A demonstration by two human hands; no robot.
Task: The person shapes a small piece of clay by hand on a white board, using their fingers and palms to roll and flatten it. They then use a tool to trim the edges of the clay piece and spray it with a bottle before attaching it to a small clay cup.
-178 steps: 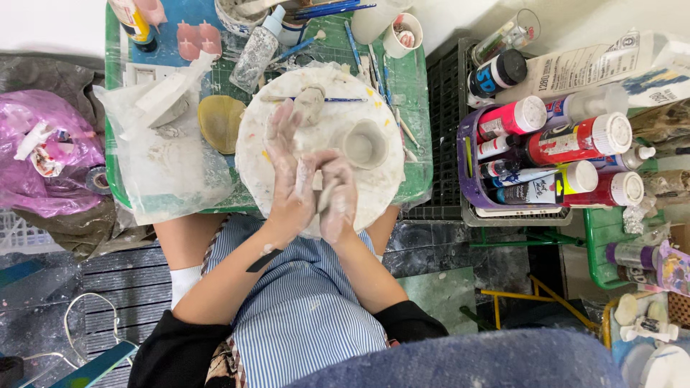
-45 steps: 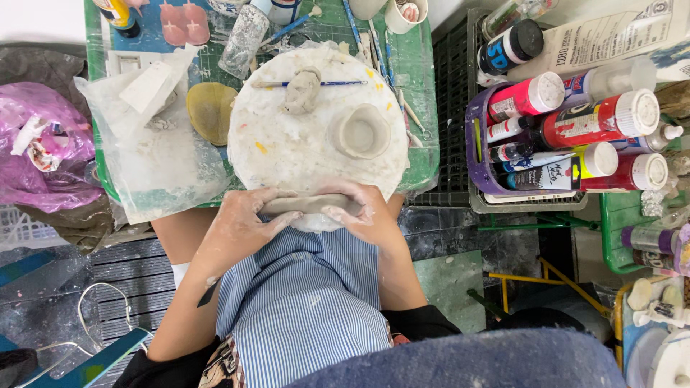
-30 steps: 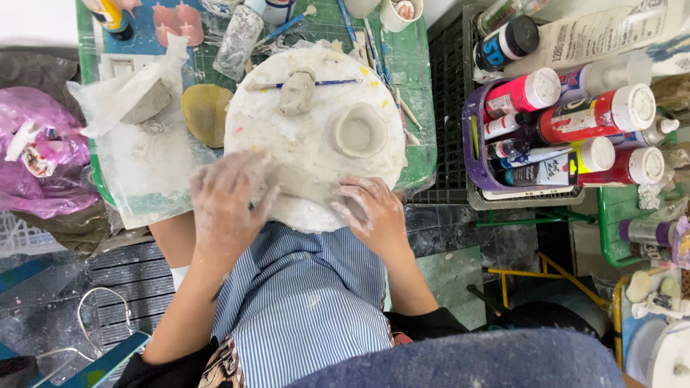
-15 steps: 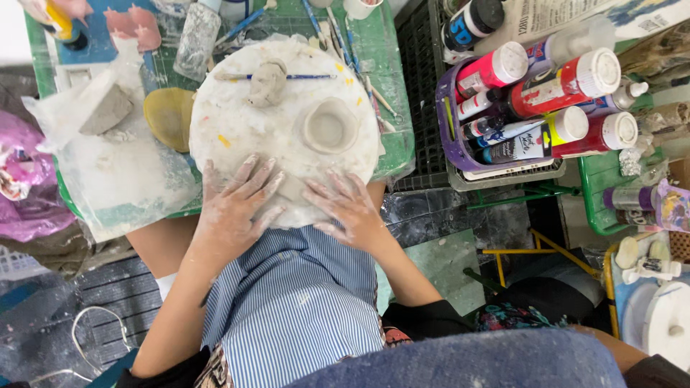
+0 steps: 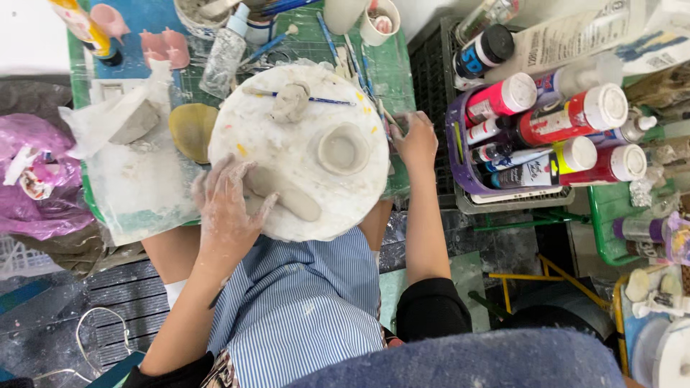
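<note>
A rolled clay coil is seen on the near part of a round white board, which rests on the lap and the desk edge. The left hand is laid flat on the board with fingers spread, and its fingertips are touching the left end of the coil; nothing is clamped in it. The right hand is placed well apart from the coil, at the right rim of the board, and its fingers are curled around something small; what is held cannot be told. Farther on the board, a small clay bowl is standing, and beyond it a clay lump lies on a thin blue brush. The desk is covered by a green mat. To the left, a yellow sponge and white plastic sheet are found. To the right, paint bottles are kept in a purple basket. A dark slatted floor is seen below.
</note>
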